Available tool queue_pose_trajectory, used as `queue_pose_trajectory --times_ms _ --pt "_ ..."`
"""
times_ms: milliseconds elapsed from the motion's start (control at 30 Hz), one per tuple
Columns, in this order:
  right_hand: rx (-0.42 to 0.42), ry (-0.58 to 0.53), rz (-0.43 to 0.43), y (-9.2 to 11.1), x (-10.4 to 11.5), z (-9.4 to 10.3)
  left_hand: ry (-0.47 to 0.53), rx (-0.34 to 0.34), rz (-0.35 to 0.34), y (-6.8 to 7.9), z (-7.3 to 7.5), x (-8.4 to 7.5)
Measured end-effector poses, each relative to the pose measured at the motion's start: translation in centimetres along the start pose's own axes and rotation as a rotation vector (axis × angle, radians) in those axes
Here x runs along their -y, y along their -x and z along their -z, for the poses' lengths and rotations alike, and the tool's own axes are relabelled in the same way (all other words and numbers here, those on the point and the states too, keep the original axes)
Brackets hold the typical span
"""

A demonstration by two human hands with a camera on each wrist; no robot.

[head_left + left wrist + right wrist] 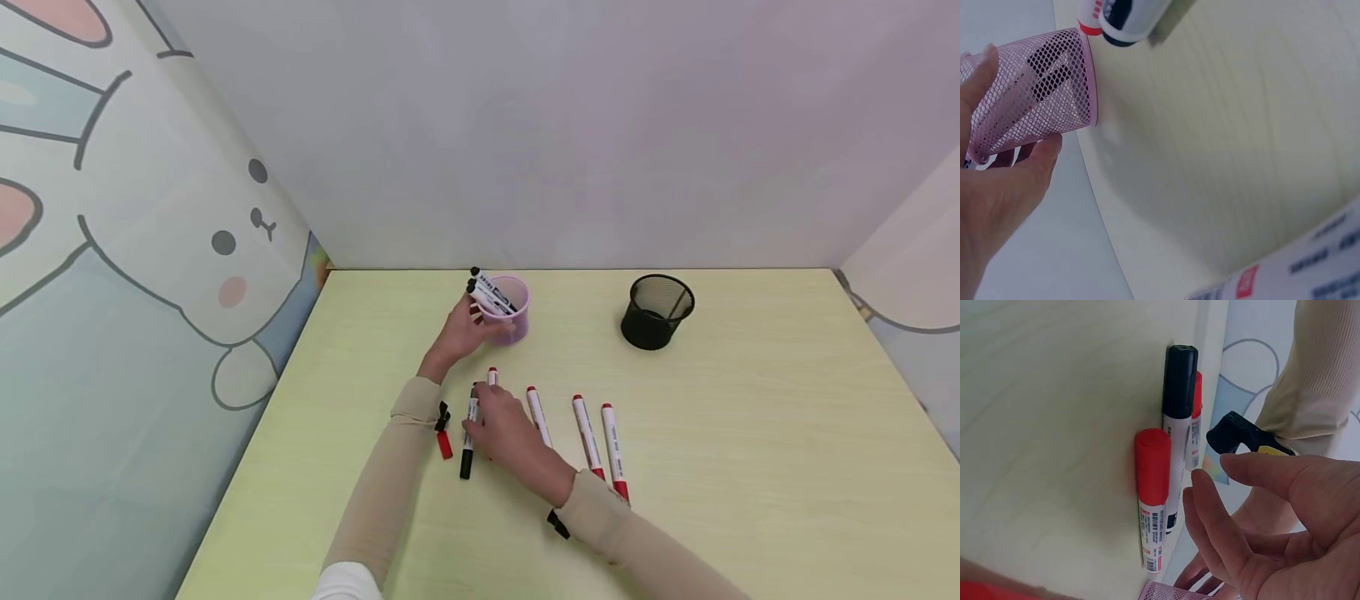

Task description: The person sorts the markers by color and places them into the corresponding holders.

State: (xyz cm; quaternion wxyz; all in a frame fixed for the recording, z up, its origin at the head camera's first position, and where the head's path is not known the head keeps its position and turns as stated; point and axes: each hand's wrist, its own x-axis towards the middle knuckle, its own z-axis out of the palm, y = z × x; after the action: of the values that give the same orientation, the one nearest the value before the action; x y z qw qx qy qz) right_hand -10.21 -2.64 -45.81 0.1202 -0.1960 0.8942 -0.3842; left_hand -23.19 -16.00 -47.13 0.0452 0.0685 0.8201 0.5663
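My left hand (456,337) grips a pink mesh pen cup (517,332), thumb and fingers round its side. Black-capped markers (489,293) lean in that cup. Over the table my right hand (512,429) hovers beside a black-capped marker (467,463) lying flat. In the right wrist view, its thumb and fingers are apart and hold nothing, with a gap between them and the black cap (1179,381). A red-capped marker (1152,469) lies alongside; the head view shows it partly hidden under the right hand. Another red-capped marker (445,445) lies partly behind the left wrist.
A black mesh pen cup (648,329) stands at the back right. Three red-and-white markers lie to the right of my right hand, among them one marker (588,429) near the forearm. A wall (562,167) rises behind the table's far edge.
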Motion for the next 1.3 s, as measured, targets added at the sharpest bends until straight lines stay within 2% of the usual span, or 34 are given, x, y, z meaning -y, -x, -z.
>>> queue_pose_trajectory --times_ms 267,600,900,1100,1300 --pt "-0.036 0.080 0.018 -0.1 0.1 -1.1 0.016 0.003 -0.017 0.0 0.1 0.0" --pt "-0.045 0.154 0.010 -0.1 0.4 -1.7 0.011 0.007 -0.003 0.1 0.2 -0.1" --pt "-0.083 0.286 0.071 0.1 0.9 -2.3 0.008 0.006 0.005 0.1 0.1 -0.1" --pt "-0.092 0.366 0.051 -0.2 1.1 -2.9 0.004 0.006 -0.003 0.0 0.0 0.0" --pt "-0.076 0.335 0.046 -0.4 1.1 -2.8 0.005 0.004 -0.002 0.0 0.0 0.0"
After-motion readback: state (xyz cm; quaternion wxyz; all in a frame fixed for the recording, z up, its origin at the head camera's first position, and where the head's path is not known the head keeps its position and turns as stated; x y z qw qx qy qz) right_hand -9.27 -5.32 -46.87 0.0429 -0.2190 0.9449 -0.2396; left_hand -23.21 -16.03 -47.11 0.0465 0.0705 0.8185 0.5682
